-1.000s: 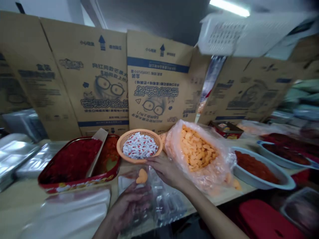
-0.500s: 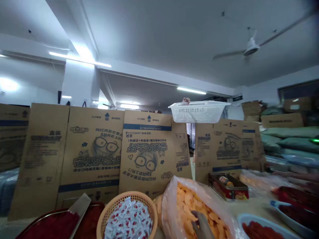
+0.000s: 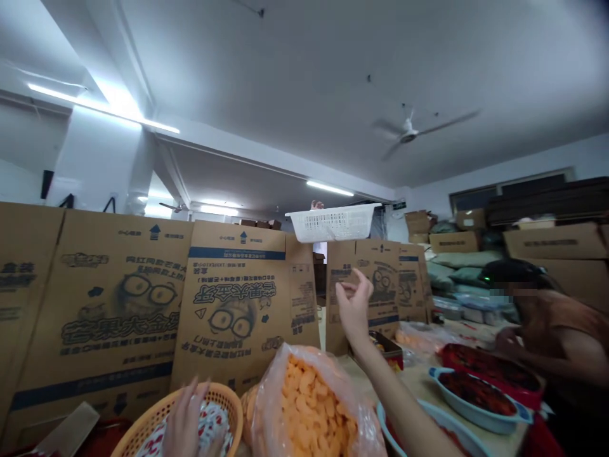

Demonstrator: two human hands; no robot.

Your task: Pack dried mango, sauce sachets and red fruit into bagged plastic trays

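Note:
My left hand sits at the bottom edge of the view, over an orange woven basket of white-and-red wrapped packets. Its fingers point upward and cover part of the packets. Whether it holds one, I cannot tell. To its right, a clear plastic bag bulges with orange round pieces. My right hand is raised high above the table, well clear of the bag, with its fingers apart and nothing visible in them.
Upright printed cardboard sheets stand along the table's far side. On the right, a seated co-worker bends over a red tray beside a pale blue dish of dark red food. Behind the sheets, a hand lifts a white plastic crate.
The view has tilted further up and shifted. My right hand has risen from the bag into the air, and my left hand has come into view at the basket. The white crate appears lower-left.

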